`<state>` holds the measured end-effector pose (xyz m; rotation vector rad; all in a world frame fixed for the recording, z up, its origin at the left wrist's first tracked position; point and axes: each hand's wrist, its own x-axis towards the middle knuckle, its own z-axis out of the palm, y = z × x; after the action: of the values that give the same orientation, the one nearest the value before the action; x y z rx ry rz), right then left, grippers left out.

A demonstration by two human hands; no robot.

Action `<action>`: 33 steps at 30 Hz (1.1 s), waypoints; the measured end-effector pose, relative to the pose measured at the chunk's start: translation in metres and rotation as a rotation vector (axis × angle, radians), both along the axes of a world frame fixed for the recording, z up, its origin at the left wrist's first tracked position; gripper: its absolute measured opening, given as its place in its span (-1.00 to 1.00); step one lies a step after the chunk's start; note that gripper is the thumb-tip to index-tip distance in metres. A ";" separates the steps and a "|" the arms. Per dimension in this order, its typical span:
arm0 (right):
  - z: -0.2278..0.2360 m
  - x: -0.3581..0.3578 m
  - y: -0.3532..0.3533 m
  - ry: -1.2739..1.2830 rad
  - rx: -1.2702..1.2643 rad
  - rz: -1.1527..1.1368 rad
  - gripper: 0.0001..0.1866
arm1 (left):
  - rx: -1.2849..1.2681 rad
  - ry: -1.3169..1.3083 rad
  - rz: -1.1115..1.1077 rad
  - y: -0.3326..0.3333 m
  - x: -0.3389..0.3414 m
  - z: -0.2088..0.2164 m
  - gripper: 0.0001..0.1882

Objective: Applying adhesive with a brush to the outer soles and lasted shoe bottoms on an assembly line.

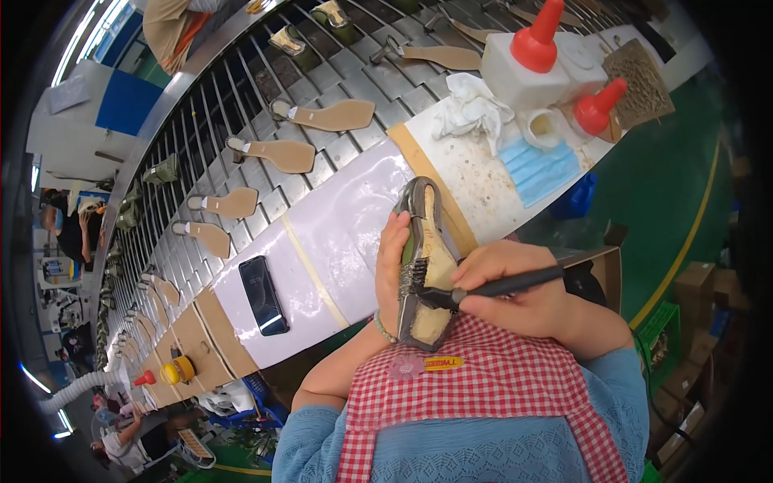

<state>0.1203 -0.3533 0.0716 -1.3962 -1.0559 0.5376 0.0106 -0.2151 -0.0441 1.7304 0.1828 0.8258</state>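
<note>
Near, at the checked apron (475,382), here's a shoe (439,262), sole (435,241) showing, left hand (389,274) braced along its left side, fingers together; right hand (522,310) pinches a black-handled tool (515,283), head (436,299) against the sole! Farther left, a phone (262,295) on the pale board (346,241); beyond, sandals (334,117) along metal slats (398,103).

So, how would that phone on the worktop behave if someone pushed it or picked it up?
The phone would probably slide rather than roll or tip, since it lies flat on a shiny pale sheet. Its straight-edged slab shape suggests it would stay stiff when lifted. The glare on its dark face hints that it may be slippery to hold.
</note>
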 end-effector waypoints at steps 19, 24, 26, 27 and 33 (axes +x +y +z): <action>0.006 0.017 0.002 0.748 0.190 -0.163 -0.81 | -0.722 0.147 -0.316 0.091 -0.015 0.051 -0.34; 0.007 0.016 0.018 1.050 0.223 -0.093 -0.81 | -0.749 0.344 -0.560 0.086 -0.017 0.053 -0.38; 0.001 0.010 0.025 0.943 0.160 -0.142 -0.81 | -0.708 0.396 -0.635 0.078 -0.018 0.062 -0.40; 0.003 0.006 0.028 0.944 0.156 -0.150 -0.81 | -0.661 0.442 -0.692 0.074 -0.018 0.067 -0.43; 0.010 0.001 0.028 -0.209 0.162 -0.236 -0.79 | -0.592 0.478 -0.737 0.070 -0.017 0.081 -0.45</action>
<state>0.1209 -0.3257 0.0815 -1.4298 -1.0574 0.1328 -0.0065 -0.1447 0.0366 1.2471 0.0808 -0.1864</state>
